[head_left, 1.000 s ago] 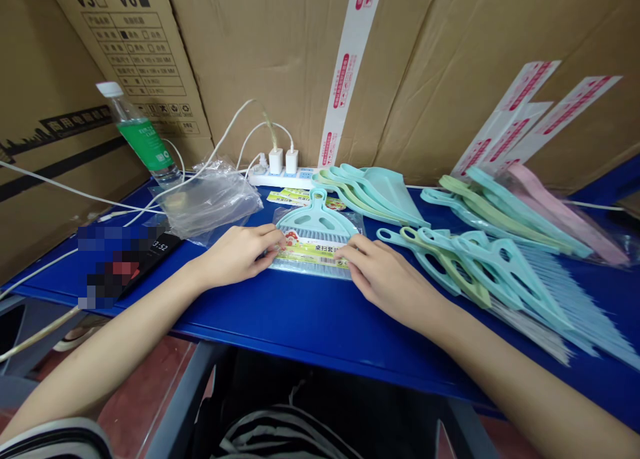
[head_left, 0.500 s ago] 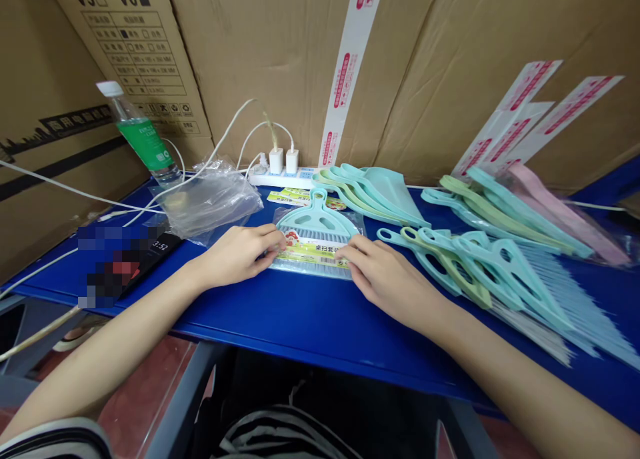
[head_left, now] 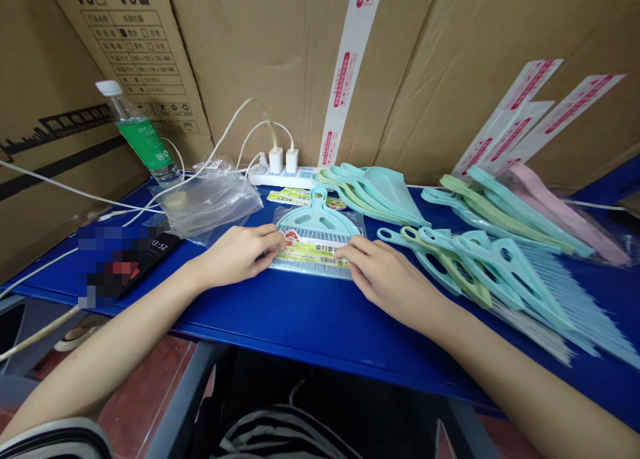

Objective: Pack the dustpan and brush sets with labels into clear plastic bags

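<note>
Curling my left hand [head_left: 253,252] and right hand [head_left: 375,269] half-closed against opposite sides of the bagged brush [head_left: 317,212], centre frame, I cannot tell whether either pinches it; uneven pulling could wrinkle the bag [head_left: 357,221] or skew the label [head_left: 320,249].

Bare forearms [head_left: 135,335] angled inward; left hand [head_left: 245,253], right hand [head_left: 383,275] backs up, fingers [head_left: 269,237] curled.

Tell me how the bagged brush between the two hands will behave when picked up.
The bagged brush will probably stay fairly stiff, since its handle looks like moulded plastic. It is likely light for its size, being mostly thin plastic and bristles. Its glossy clear wrap may feel slippery.
</note>
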Action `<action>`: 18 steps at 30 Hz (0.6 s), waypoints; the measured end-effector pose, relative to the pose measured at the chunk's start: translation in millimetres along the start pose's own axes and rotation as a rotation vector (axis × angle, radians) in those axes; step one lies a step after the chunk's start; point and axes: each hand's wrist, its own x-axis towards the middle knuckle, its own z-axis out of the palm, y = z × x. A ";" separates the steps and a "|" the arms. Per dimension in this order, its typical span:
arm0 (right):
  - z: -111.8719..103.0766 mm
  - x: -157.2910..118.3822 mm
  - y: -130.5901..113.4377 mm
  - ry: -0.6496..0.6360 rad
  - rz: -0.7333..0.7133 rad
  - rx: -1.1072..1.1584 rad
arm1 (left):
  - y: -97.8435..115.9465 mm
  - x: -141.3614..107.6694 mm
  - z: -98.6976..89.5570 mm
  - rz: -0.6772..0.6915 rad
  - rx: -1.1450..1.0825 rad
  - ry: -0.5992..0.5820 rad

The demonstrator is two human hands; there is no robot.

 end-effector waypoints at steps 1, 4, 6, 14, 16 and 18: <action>-0.3 0.2 -0.1 -0.002 0.002 0.004 | -0.1 -0.1 -0.2 0.000 0.001 -0.001; -0.5 0.4 -0.1 -0.009 0.005 0.004 | -0.5 -0.1 -0.2 0.011 -0.003 0.000; -0.3 0.3 0.0 -0.013 0.005 0.005 | -0.6 0.0 -0.1 0.016 -0.007 0.002; -1.5 0.1 -1.0 -0.024 0.020 0.010 | 0.1 0.0 -0.3 0.002 0.014 -0.012; -1.4 0.4 -0.9 -0.027 0.015 0.000 | 0.1 0.2 -0.3 0.000 0.012 -0.015; -1.1 0.6 -0.6 -0.028 0.010 -0.008 | -0.1 0.5 -0.3 0.004 0.008 -0.014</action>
